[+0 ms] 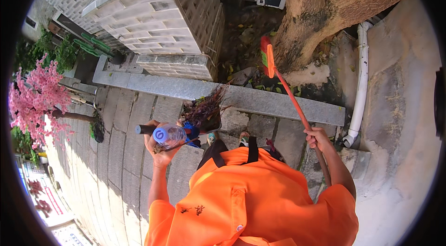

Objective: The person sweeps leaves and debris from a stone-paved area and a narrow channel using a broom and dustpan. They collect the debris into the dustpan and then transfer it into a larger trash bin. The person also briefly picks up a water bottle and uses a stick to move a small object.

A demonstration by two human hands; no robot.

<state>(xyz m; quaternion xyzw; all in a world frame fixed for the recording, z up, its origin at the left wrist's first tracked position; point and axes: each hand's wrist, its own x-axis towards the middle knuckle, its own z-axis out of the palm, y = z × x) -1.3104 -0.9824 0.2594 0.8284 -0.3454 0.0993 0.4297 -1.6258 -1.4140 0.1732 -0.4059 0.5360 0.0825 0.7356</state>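
In the head view, a person in an orange shirt (260,199) stands on a pavement of grey stone slabs (125,153) beside a raised stone kerb (260,99). The left hand (160,148) is curled shut around two things at once: a black handle (145,129) that pokes out to the left of the fist, and a clear plastic bottle (171,134) with a blue cap facing the camera, pressed against the handle by the fingers. Past the bottle, the handle leads to a blue dustpan (191,131) heaped with dry purple-brown twigs and leaves (204,109), which hangs over the slabs just short of the kerb. The right hand (318,138) is wrapped closed around the long orange stick of a broom (290,95), gripping it at about its middle; the stick slants up and to the left across the kerb, and its red and green head (265,55) rests on the soil at the foot of a thick tree trunk (325,9). Yellow leaves lie scattered on the dark soil behind the kerb. A white pipe (361,83) runs down the pale wall on the right. A tiled grey wall (153,18) rises at the upper left, and a tree with pink blossoms (37,99) stands at the far left edge.
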